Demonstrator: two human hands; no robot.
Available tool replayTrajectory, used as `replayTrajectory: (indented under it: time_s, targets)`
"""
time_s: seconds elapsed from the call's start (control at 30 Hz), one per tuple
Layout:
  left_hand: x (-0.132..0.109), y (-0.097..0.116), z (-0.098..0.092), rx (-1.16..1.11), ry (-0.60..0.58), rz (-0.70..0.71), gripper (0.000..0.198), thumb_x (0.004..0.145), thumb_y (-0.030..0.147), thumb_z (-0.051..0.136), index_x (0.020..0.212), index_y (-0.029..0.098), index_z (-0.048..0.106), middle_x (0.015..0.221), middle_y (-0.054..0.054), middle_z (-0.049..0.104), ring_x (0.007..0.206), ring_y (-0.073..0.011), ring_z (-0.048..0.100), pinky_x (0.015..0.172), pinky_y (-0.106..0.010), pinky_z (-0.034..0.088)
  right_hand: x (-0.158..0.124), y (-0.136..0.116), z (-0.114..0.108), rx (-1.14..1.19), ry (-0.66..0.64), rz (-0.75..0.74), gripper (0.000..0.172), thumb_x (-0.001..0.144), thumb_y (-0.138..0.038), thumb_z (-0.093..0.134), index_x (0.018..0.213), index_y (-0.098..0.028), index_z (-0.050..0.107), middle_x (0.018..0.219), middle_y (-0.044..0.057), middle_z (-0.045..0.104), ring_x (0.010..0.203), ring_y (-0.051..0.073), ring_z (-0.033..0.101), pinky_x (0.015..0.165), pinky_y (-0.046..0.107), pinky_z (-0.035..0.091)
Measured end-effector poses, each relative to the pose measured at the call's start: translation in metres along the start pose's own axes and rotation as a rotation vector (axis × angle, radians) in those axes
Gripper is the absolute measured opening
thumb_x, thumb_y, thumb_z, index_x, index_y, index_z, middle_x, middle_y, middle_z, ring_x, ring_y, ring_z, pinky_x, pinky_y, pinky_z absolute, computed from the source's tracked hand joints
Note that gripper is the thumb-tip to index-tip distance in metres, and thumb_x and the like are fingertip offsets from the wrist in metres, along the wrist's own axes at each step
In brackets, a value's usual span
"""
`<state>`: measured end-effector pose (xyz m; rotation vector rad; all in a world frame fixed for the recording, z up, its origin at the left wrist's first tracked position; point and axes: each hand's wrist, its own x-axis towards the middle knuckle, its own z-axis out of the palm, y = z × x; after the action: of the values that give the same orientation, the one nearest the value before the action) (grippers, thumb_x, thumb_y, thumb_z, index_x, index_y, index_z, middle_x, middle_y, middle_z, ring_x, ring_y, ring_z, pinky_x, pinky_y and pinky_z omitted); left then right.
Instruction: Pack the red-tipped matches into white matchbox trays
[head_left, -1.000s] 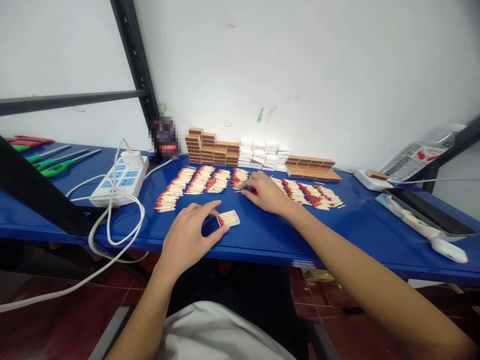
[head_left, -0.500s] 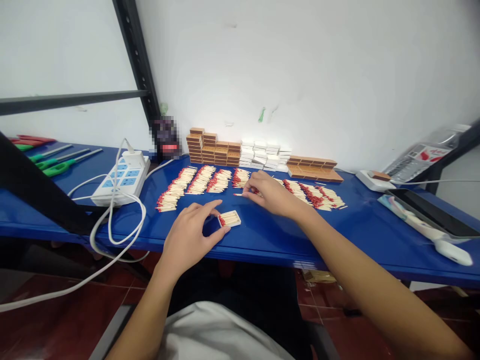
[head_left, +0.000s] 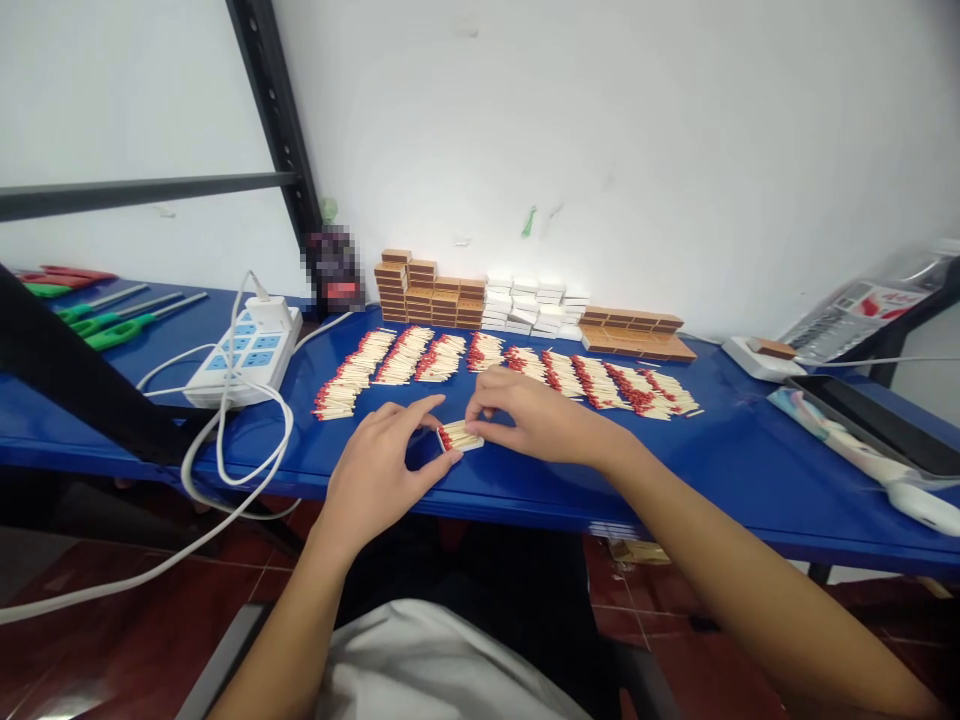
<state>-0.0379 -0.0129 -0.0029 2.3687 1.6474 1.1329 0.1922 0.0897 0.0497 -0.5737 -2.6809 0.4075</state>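
A small white matchbox tray (head_left: 474,447) lies near the table's front edge with red-headed matches (head_left: 454,436) in it. My left hand (head_left: 382,465) holds the tray at its left end, thumb on the near side and index finger at the far side. Over the tray's right end, my right hand (head_left: 525,418) has thumb and fingertips pinched together on a match, mostly hidden by the fingers. Behind the hands, matches lie in several slanting piles, such as the far left pile (head_left: 356,375) and the one at the right (head_left: 637,390).
Along the wall stand stacked brown matchboxes (head_left: 431,300), white trays (head_left: 534,305) and more brown boxes (head_left: 637,335). A power strip (head_left: 247,355) with looping white cables is at left, near green-handled tools (head_left: 124,330). A phone (head_left: 877,420), a white-handled item (head_left: 862,455) and a plastic bottle (head_left: 870,300) lie at right.
My right hand has moved from the match piles toward me, bringing a match over the tray's right end. My left hand has stayed at the tray.
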Motion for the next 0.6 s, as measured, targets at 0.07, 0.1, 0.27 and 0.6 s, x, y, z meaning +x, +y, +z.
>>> replayTrajectory:
  time_s: [0.07,0.1,0.27,0.6]
  targets:
    - [0.0,-0.001,0.0,-0.001,-0.001,0.0,0.059,0.096,0.033,0.082,0.149,0.026,0.057,0.116,0.0,0.08,0.109,-0.025,0.069,0.102,-0.044,0.053,0.0,0.005,-0.003,0.032,0.058,0.029,0.012,0.103,-0.026,0.066,0.095,-0.019,0.072,0.089,0.005,0.064,0.086,0.02,0.058,0.078,0.034,0.044]
    - [0.0,-0.001,0.0,-0.004,0.0,0.001,0.059,0.096,0.033,0.082,0.149,0.026,0.058,0.115,0.0,0.08,0.109,-0.025,0.069,0.101,-0.044,0.054,0.0,0.008,-0.005,0.046,0.071,0.044,0.012,0.101,-0.026,0.069,0.094,-0.019,0.073,0.087,0.004,0.064,0.084,0.019,0.057,0.077,0.033,0.044]
    - [0.002,-0.001,0.0,-0.016,0.023,0.044,0.04,0.096,0.036,0.081,0.133,0.026,0.072,0.117,-0.003,0.08,0.109,-0.026,0.069,0.099,-0.044,0.055,-0.001,0.015,-0.003,0.137,0.003,0.103,0.014,0.096,-0.031,0.076,0.089,-0.019,0.075,0.081,0.002,0.063,0.076,0.017,0.055,0.07,0.031,0.042]
    - [0.003,-0.002,0.0,-0.026,0.024,0.083,0.024,0.096,0.035,0.081,0.117,0.025,0.078,0.115,-0.004,0.082,0.105,-0.0264,0.07,0.097,-0.045,0.055,0.001,0.015,0.001,0.225,-0.033,0.102,0.018,0.094,-0.036,0.078,0.09,-0.018,0.077,0.08,0.001,0.062,0.074,0.015,0.053,0.067,0.029,0.041]
